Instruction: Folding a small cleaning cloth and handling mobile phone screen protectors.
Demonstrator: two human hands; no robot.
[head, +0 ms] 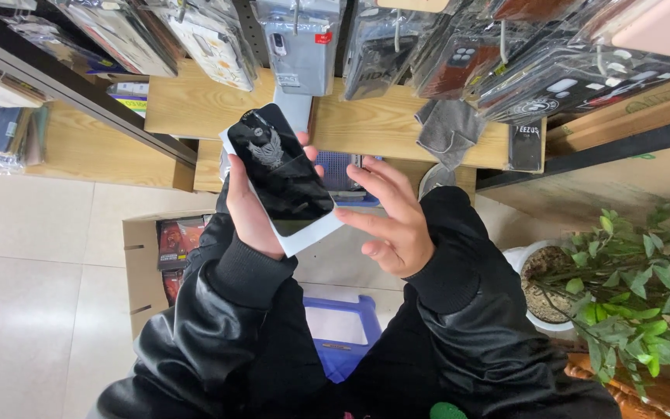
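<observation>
Wooden shelves [366,124] hung with packaged cases lie far; near them the left hand [251,209] grips a black phone case [281,171], while the right hand [389,217], open and empty, hovers just right of it.

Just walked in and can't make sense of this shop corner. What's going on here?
A person in a black jacket holds a glossy black phone-shaped item on a white backing in the left hand, tilted up toward the camera. The right hand is open beside its lower edge, fingers spread, apparently not gripping it. Packaged phone cases hang above a wooden shelf. A potted plant stands at the right.
</observation>
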